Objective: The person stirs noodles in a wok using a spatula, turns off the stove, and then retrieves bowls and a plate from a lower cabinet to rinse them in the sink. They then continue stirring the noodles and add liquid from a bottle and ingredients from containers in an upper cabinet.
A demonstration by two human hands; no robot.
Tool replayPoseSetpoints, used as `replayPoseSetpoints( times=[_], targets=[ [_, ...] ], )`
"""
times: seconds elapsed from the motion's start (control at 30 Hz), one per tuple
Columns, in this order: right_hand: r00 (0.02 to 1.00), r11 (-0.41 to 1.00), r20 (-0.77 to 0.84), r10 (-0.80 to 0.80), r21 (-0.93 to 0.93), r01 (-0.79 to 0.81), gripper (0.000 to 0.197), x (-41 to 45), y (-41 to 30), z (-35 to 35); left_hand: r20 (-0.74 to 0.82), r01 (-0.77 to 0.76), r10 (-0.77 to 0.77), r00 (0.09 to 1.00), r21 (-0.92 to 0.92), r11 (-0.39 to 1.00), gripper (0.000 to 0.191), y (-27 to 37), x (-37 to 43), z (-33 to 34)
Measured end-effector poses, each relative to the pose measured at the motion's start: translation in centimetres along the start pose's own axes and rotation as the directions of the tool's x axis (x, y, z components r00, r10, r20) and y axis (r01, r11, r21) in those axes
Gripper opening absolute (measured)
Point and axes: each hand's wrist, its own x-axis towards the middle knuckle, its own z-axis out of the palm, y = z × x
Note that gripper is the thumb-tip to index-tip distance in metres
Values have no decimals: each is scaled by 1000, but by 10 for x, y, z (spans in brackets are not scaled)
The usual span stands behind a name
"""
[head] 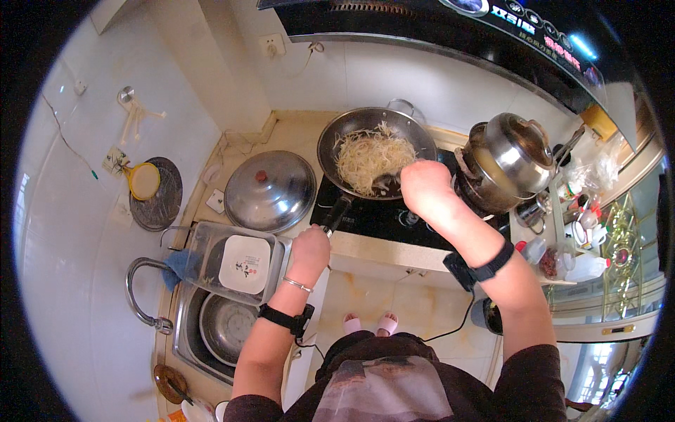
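A dark wok (377, 153) rests on the black glass gas hob (369, 224), its loop handle towards the wall. Pale thin shreds, perhaps bean sprouts or shredded potato, (372, 155) lie in it. My left hand (311, 248) is closed round the wok's long black handle (336, 213). Over the wok's right rim, my right hand (426, 182) is closed on a utensil, whose handle the hand hides; its dark head (385, 182) touches the lower right edge of the food.
A domed metal lid (270, 191) lies left of the wok. Steel pots (501, 163) stand at the right of the hob. At the left, a sink (184, 327) holds a metal bowl (229, 327), beside a clear plastic basin (211, 237) and a curved faucet (132, 290). The range hood (448, 39) hangs above.
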Motion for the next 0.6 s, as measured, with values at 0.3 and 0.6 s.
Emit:
replayPoseSetpoints(
  times=[0.3, 0.6],
  targets=[
    [998, 995, -38, -40, 94, 43, 20, -21, -5, -42, 14, 28, -28, 1000, -2, 1000, 41, -10, 1, 8],
    [966, 995, -257, 37, 102, -10, 18, 2, 25, 16, -6, -19, 19, 1000, -17, 1000, 40, -6, -2, -2]
  ],
)
